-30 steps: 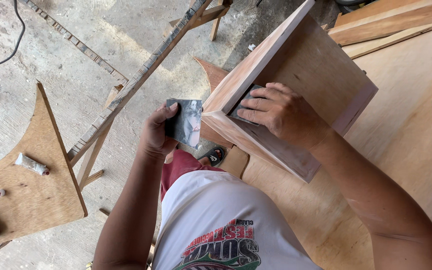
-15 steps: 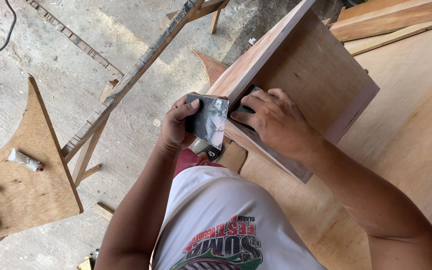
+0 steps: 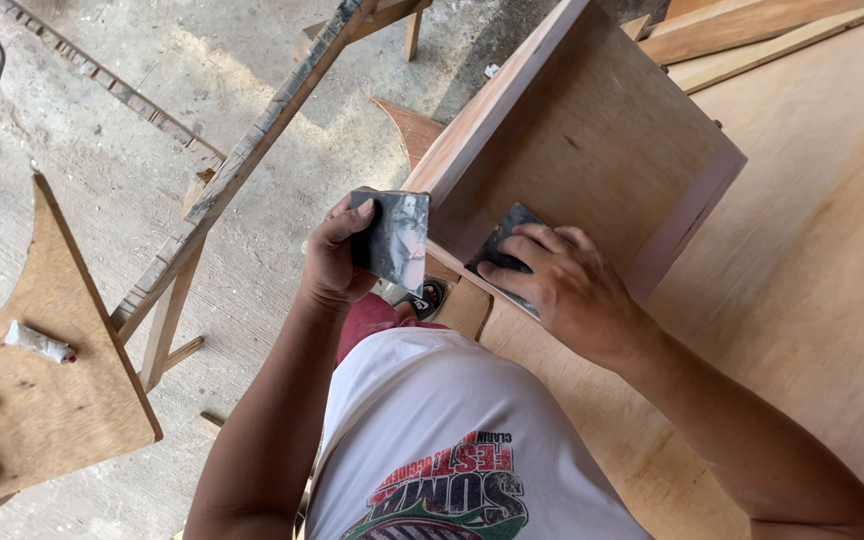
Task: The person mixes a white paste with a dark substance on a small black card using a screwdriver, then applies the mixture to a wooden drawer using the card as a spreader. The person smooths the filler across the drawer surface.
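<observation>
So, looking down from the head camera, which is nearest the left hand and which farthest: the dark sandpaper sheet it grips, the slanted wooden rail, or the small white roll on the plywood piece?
From the left hand:
1. Dark sandpaper sheet, gripped in its fingers.
2. Slanted wooden rail, just to its left.
3. Small white roll, far left on the plywood piece.

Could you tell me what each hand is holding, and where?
The left hand pinches a dark sandpaper sheet by its left edge. The right hand presses another sandpaper piece against the wooden box.

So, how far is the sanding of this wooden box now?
Done: the box is assembled. In hand: the right hand presses dark sandpaper on its near edge; the left hand holds a second sheet. How much remains unsanded I cannot tell.
</observation>
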